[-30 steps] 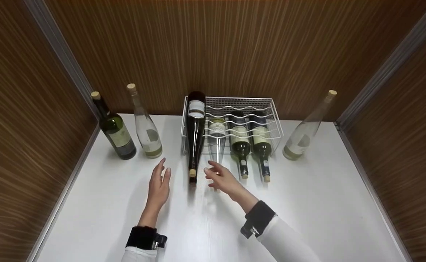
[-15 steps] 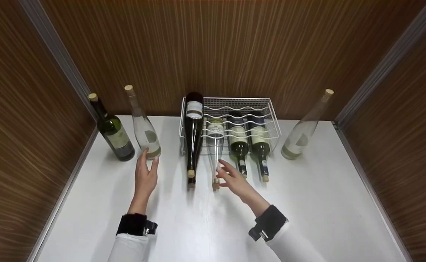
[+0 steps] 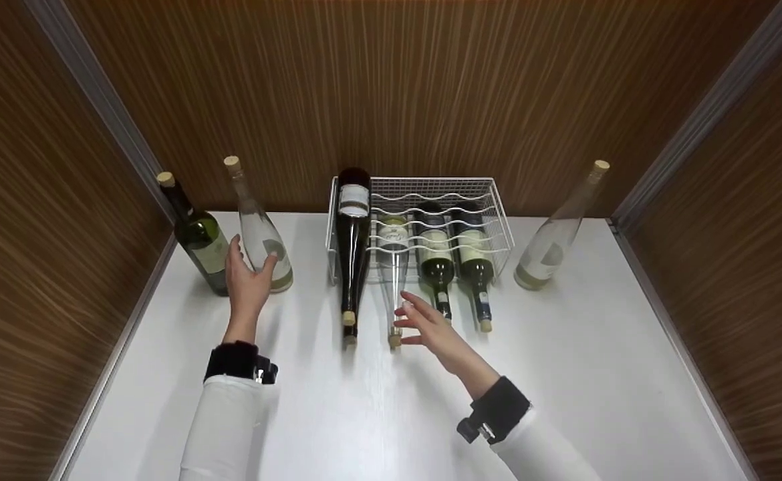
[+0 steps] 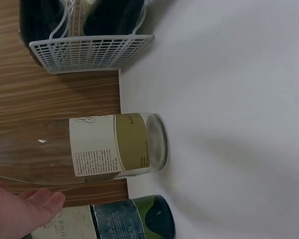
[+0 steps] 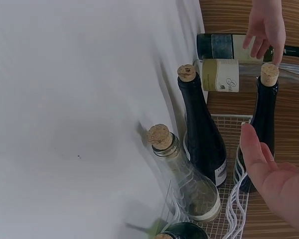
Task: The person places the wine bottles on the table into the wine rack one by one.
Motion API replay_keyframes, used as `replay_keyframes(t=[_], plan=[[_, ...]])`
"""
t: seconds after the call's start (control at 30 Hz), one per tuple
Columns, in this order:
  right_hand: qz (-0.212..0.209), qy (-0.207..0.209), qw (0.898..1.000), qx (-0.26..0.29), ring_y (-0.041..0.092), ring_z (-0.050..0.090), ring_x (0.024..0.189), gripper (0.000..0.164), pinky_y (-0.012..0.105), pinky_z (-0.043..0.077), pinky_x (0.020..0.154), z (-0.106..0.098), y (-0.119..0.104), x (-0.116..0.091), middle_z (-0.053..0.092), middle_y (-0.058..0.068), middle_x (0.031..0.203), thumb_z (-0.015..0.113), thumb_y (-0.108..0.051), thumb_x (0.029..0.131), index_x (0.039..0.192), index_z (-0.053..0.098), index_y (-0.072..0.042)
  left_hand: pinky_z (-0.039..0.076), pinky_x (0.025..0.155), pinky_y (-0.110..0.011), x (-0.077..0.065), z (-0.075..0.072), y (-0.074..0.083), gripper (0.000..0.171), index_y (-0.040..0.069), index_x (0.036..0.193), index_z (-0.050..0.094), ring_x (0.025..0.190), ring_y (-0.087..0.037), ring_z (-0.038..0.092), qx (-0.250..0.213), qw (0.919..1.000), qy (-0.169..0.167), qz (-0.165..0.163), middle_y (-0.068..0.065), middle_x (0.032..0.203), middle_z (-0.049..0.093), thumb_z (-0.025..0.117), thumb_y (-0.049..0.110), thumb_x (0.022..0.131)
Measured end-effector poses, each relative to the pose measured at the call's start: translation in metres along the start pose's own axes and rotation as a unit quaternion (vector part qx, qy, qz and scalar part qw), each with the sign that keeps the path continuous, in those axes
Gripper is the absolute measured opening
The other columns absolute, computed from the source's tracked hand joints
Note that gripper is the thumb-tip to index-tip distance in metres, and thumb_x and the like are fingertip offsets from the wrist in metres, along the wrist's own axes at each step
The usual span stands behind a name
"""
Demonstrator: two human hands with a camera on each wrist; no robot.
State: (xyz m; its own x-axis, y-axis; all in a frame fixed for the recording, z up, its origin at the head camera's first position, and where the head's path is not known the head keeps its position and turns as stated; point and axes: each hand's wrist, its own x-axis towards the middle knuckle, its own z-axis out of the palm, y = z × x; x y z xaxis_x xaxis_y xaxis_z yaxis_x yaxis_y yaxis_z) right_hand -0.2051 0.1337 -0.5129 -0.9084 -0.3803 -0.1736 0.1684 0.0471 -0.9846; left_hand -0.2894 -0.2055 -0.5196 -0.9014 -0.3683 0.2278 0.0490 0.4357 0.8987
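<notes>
Spread around the lower part of an upright clear glass bottle (image 3: 264, 244), my left hand (image 3: 247, 287) has its fingers on the bottle's left side and its thumb at the right. In the left wrist view, the fingers (image 4: 42, 204) lie between this clear bottle (image 4: 94, 147) and a green wine bottle (image 4: 124, 219); a small gap shows to the clear one. My right hand (image 3: 434, 334) hovers with parted fingers beside the neck of a clear bottle (image 3: 394, 267) lying in the white wire rack (image 3: 498, 207). Whether its fingertips touch that neck is hard to tell.
Dark bottles, one above another (image 3: 353, 234), lie at the rack's left. Two green wine bottles (image 3: 438, 250) lie further right, necks forward. A corked clear bottle (image 3: 551, 250) stands right of the rack. Brown wood-grain panels (image 3: 398, 87) enclose the white table (image 3: 364, 427).
My left hand has moved forward and left, from in front of the standing clear bottle to around its lower part. My right hand has shifted slightly right, then stayed nearly still.
</notes>
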Motion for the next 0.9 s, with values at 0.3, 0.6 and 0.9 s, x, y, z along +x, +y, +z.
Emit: replay_keyframes(t=[0.3,0.6,0.9], plan=[[0.001,-0.013,0.999,0.032,0.046,0.046,0.126,0.066,0.051,0.048,0.095,0.000,0.002,-0.004,0.047,0.025,0.135,0.044,-0.042,0.105,0.154,0.025,-0.002,0.027,0.113,-0.044,0.035,0.003,0.008,0.085,0.001,0.153,0.022,0.138,-0.036,0.033,0.023,0.9991,-0.012,-0.035,-0.026,0.149,0.034,0.073,0.024,0.089],[0.005,-0.009,1.000,0.024,0.043,0.046,0.127,0.066,0.049,0.048,0.095,-0.006,0.004,-0.006,0.043,0.029,0.138,0.042,-0.041,0.105,0.155,0.022,-0.002,0.022,0.115,-0.040,0.050,0.008,0.010,0.095,0.007,0.156,0.015,0.143,-0.030,0.026,0.010,0.9956,-0.033,-0.087,-0.021,0.155,0.028,0.076,0.030,0.087],[0.003,0.005,1.000,0.016,0.048,0.043,0.127,0.063,0.050,0.049,0.095,-0.014,0.009,-0.008,0.038,0.033,0.139,0.041,-0.037,0.107,0.154,0.022,0.000,0.029,0.113,-0.040,0.053,0.013,0.007,0.077,0.004,0.151,0.028,0.139,-0.031,0.036,0.020,0.9962,-0.024,-0.081,-0.021,0.150,0.038,0.071,0.028,0.092]])
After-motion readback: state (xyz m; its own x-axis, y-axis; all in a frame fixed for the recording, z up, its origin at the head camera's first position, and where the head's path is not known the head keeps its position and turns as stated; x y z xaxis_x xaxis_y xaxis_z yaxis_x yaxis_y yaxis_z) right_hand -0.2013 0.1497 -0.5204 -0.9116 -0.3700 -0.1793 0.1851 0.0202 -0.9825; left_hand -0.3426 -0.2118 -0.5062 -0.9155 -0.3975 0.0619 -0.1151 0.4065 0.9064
